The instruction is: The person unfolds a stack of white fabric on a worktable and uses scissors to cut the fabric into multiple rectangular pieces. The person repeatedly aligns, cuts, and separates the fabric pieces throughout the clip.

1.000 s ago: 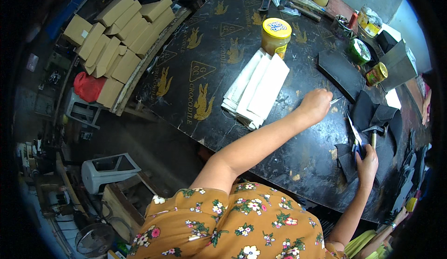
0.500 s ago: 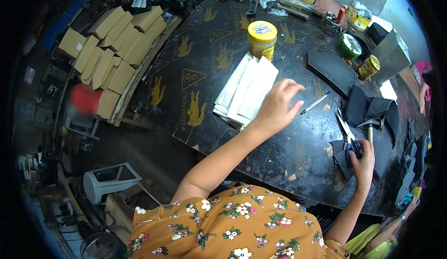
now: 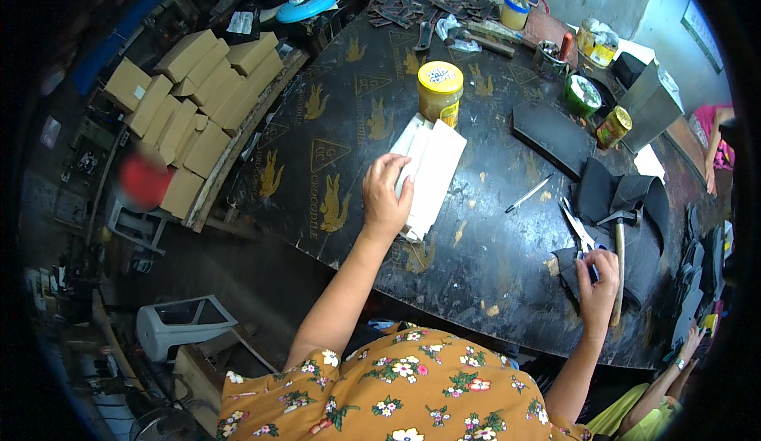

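My left hand [image 3: 386,199] lies on the left edge of a stack of white folded sheets [image 3: 434,175], its thumb apart from its fingers. Whether the sheets are cloth or paper I cannot tell. The stack's far end meets a glass jar with a yellow lid [image 3: 441,78]. At the right, my right hand [image 3: 598,282] closes on the dark blue handles of a pair of scissors [image 3: 581,231], blades pointing away from me. Beneath the scissors are pieces of black sheet material [image 3: 638,243], with a wooden-handled hammer [image 3: 619,270] on them. A pen [image 3: 529,193] lies between the hands.
A black slab [image 3: 553,139], a green tub [image 3: 583,96] and a small can [image 3: 613,128] stand farther right. Dark scraps [image 3: 404,9] and another hammer [image 3: 487,41] lie at the far side. Cardboard boxes [image 3: 182,120] fill a left shelf. Other people sit around the table.
My left hand has moved left from above the stack's right side onto its left edge. My right hand has shifted slightly up and left with the scissors. The view has tilted up somewhat.
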A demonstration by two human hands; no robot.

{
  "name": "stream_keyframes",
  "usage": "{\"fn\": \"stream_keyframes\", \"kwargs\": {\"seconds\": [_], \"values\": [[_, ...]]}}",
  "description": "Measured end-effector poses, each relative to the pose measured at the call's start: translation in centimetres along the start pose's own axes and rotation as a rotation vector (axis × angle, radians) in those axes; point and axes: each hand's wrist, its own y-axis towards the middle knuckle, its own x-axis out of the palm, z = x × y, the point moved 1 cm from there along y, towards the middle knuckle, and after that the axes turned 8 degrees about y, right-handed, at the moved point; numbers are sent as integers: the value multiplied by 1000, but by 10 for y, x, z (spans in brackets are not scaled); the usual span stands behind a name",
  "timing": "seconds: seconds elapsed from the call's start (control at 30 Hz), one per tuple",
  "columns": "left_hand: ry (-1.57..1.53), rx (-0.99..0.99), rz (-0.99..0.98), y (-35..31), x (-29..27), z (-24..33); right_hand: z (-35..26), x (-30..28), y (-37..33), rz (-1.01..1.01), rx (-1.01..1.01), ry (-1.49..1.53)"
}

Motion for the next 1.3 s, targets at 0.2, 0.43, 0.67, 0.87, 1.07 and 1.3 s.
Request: {"fn": "stream_keyframes", "kwargs": {"seconds": [0.2, 0.43, 0.67, 0.87, 1.07, 1.3], "values": [[4, -31, -7, -7, 10, -8, -12, 9, 3, 2, -25, 37], [-273, -121, 72, -10, 13, -16, -31, 82, 47, -208, -333, 117], [-400, -317, 97, 7, -3, -35, 1, 100, 41, -221, -252, 30], [-143, -268, -129, 18, 4, -37, 16, 82, 38, -229, -261, 60], [19, -161, -181, 8, 9, -35, 13, 95, 45, -152, 33, -12], [-188, -432, -254, 24, -9, -54, 35, 43, 40, 22, 35, 159]]}}
